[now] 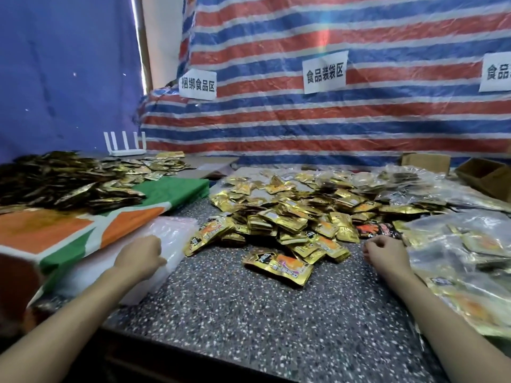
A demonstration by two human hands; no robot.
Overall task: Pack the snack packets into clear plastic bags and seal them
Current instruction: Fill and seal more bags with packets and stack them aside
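Snack packets point(290, 217) lie in a loose gold heap on the middle of the speckled bench point(249, 313), with one packet point(279, 268) lying apart just in front of the heap, nearest the person. That lone packet lies flat, printed face up, its long axis running across the bench from far-left to near-right; the heaped ones point every way. The left grip point(141, 255) rests on the stack of clear plastic bags point(171, 233) at the left, fingers curled out of sight, so I cannot tell whether it pinches a bag. The right grip point(384, 255) is clenched just beside the heap, with nothing seen in it. Filled bags point(464, 244) lie at the right. My judgement is that a fresh bag is being fetched: the next move calls for peeling one sheet off the stack, opening its mouth, and having the right grip gather packets
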